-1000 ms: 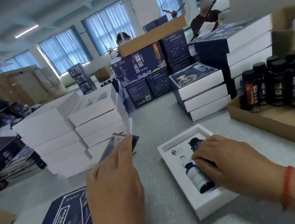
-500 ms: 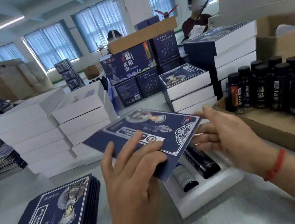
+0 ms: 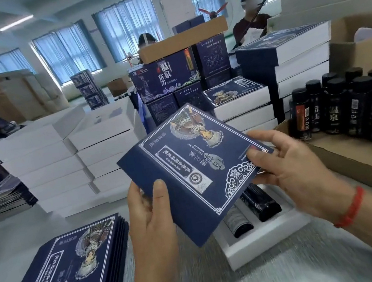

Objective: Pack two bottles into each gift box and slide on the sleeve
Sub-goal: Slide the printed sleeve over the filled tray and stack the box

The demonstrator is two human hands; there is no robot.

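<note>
sleeve (image 3: 193,174) covers the far part of the white gift box (image 3: 265,240), two dark bottles (image 3: 259,204) half hidden | flat sleeves (image 3: 55,280) near left, bottle tray (image 3: 365,160) right | left hand (image 3: 149,223) grips sleeve's near-left edge, right hand (image 3: 292,167) pinches its right corner, sleeve held above the box

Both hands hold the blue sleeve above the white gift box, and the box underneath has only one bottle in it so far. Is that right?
Not quite. The head view shows two bottles lying side by side in the white gift box, not one. The rest stands: the left hand and the right hand both hold the blue sleeve above that box.
</note>
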